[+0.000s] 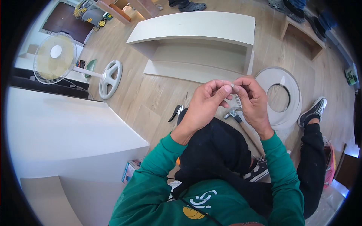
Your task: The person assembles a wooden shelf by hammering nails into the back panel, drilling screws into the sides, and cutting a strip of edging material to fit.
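My left hand [205,101] and my right hand [254,101] meet fingertip to fingertip above my bent knee. Pinched where they meet is a tiny pale piece [232,85], too small to name. Its visible end sits at my right thumb and forefinger; my left thumb and forefinger press together beside it, and what they grip is partly hidden. Below my right hand a claw hammer [245,130] lies with its head pointing away from me. A black-handled hand tool [175,113] rests on the floor left of my knee.
Ahead stands a curved, pale open-fronted cabinet [196,28]. Right of my hands lies a big light-grey coil of strip [294,88]. At left are a standing fan [56,67] and a large white panel [68,124]. Other people's shoes [192,6] show at the far edge.
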